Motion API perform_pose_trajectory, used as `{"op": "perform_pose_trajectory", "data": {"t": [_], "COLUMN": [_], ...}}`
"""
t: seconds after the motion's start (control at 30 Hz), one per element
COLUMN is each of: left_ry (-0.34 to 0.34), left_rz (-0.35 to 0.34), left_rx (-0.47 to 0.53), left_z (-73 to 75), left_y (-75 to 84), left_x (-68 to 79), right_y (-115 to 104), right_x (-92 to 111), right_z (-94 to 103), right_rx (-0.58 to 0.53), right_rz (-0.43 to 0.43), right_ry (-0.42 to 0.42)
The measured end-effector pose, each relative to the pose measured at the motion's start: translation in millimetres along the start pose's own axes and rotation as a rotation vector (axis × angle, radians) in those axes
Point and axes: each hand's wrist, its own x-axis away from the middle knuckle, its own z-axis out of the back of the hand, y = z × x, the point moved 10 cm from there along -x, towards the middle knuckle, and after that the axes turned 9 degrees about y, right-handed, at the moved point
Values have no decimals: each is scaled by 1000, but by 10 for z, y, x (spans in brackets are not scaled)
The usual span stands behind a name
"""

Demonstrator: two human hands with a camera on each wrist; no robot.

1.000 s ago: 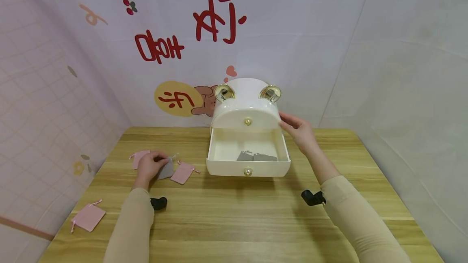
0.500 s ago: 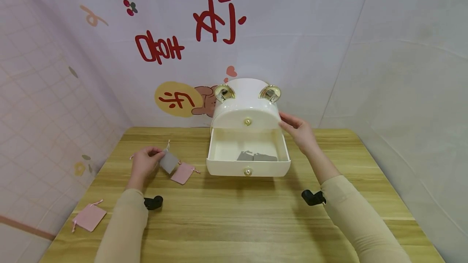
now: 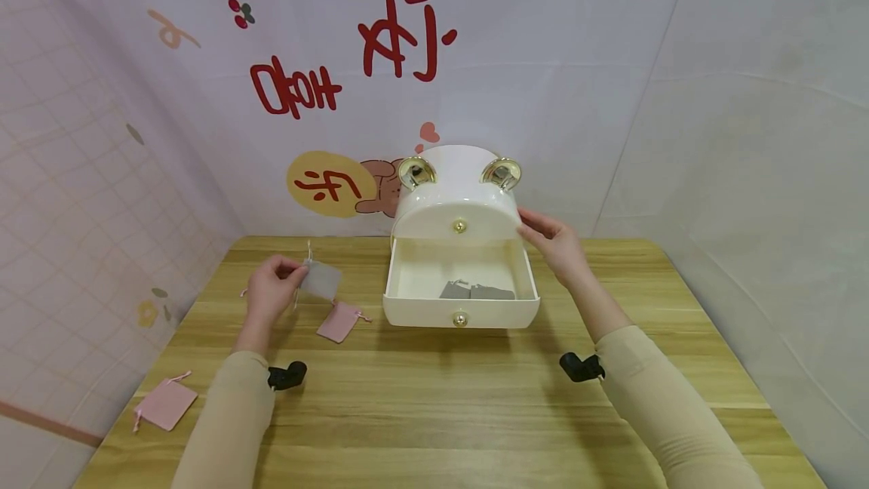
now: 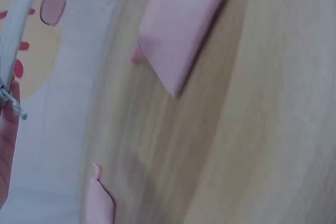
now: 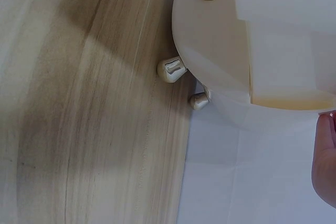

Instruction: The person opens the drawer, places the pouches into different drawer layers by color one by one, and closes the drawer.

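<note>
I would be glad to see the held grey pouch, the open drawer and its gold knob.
Held grey pouch (image 3: pixel 322 281): head view, middle of its body.
Open drawer (image 3: pixel 422 314): head view, its front panel.
Gold knob (image 3: pixel 461 320): head view, its centre.

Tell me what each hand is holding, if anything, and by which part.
The left hand pinches a gray pouch by its drawstring end. The right hand rests against the side of the white drawer box.
</note>
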Motion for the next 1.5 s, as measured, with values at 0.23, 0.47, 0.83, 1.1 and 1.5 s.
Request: {"op": "perform_pose_trajectory", "data": {"t": [0.23,0.47,0.83,1.1,1.5], "left_ry": [17,65,-14,-85,-112], "left_rz": [25,75,119,200,268], "left_rx": [51,101,68,130,233], "left_z": [19,74,70,54,79], "left_y": [179,351,663,889,1140], "left_x": [18,39,90,155,222], "right_y": [-16,-6,-21,-46,-33], "right_x": [3,-12,-2,9,4], "right_z": [1,-13,-5,-8,-20], "right_rx": [3,-12,-4,-6,-30], "right_rz": [-8,-19,11,27,-10], "right_ry": [-7,-21,-8,-6,-35]}}
